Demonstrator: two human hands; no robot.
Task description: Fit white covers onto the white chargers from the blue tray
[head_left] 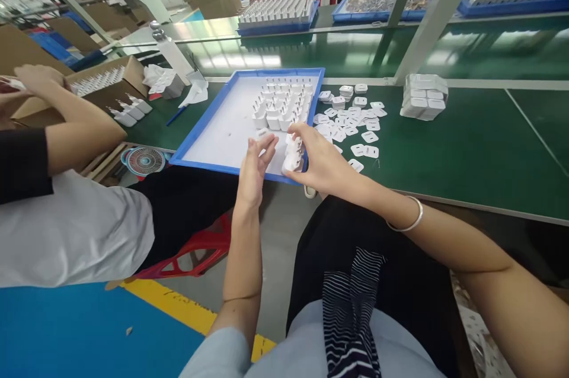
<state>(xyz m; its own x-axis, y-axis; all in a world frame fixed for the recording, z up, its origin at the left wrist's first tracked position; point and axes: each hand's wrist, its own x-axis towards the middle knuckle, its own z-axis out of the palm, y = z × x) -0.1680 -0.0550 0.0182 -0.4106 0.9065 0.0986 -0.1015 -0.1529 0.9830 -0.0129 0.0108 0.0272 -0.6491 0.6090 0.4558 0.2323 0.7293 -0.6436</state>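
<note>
White charger plugs (292,156) pinched in right hand (320,160), left hand (255,166) open, fingers extended, over blue tray (208,123)

A few small white plug adapters (292,156) sit stacked in a short row at the near edge of a blue tray (202,127), gripped between thumb and fingertips. They are boxy, glossy and plain white; their prongs cannot be made out. The tray is shallow with a white floor, and it lies on the green table at a slant, its near corner hanging over the table's edge.
</note>
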